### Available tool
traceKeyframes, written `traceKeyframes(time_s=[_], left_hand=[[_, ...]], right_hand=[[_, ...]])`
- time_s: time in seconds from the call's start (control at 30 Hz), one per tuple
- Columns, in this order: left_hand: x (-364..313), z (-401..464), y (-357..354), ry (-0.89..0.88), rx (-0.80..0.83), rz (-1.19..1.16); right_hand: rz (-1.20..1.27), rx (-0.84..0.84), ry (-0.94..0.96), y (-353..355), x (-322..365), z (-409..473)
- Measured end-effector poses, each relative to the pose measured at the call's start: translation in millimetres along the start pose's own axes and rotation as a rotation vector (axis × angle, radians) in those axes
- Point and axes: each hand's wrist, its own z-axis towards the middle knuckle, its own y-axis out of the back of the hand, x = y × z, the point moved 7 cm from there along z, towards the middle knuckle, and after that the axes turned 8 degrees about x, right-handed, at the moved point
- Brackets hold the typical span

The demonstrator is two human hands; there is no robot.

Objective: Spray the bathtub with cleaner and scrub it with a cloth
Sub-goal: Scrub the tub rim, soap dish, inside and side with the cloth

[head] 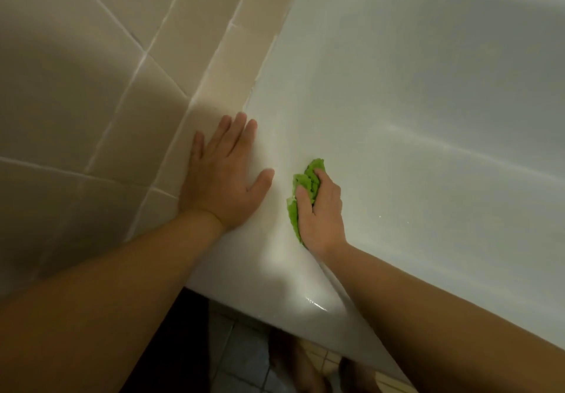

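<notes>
The person leans over the bathtub (428,102) from its outer side, with both arms reaching across the rim. The left hand (224,175) lies flat on the tub's ledge where it meets the tiled wall (76,71); its fingers are straight and spread, and it holds nothing. This placement appears to serve as a brace, carrying body weight so the other arm can work freely. The right hand (321,212) is just beside it, lower down, on the inner slope of the tub below the rim. Its grip is closed round a bunched green cloth (305,181): the fingers curl over the top of the wad and press it against the white surface, and folds of cloth show beyond the fingertips and along the thumb side of the hand. Bunching the cloth likely gives a firm pad for scrubbing a curved wall. The cloth touches the tub directly at the corner region near the end wall. The tub surface shows a wet sheen and bright glints along the rim and floor, which suggests cleaner or water is already applied. No spray bottle is in view. The step in hand is judged to be the scrubbing stage, with most of the basin yet to be covered.
</notes>
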Motion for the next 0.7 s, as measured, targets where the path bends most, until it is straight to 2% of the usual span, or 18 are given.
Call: traceKeyframes(time_s=[0.17,0.27,0.33,0.4,0.53,0.7], left_hand=[[-6,21,6,-0.014,-0.007,0.000],[-10,40,10,-0.033,-0.022,0.014],[-14,53,11,-0.049,-0.023,0.030],[-17,64,12,-0.058,-0.018,0.032],[-23,78,17,-0.057,-0.015,0.040],[-28,93,21,-0.061,-0.015,0.026]], right_hand=[[-0.068,0.097,-0.206,4,-95,31],[-0.165,0.226,-0.456,6,-162,46],[-0.195,0.242,-0.587,7,-185,54],[-0.162,0.198,-0.635,7,-182,58],[0.021,0.150,-0.580,7,-129,53],[0.081,0.116,-0.242,0,-36,19]])
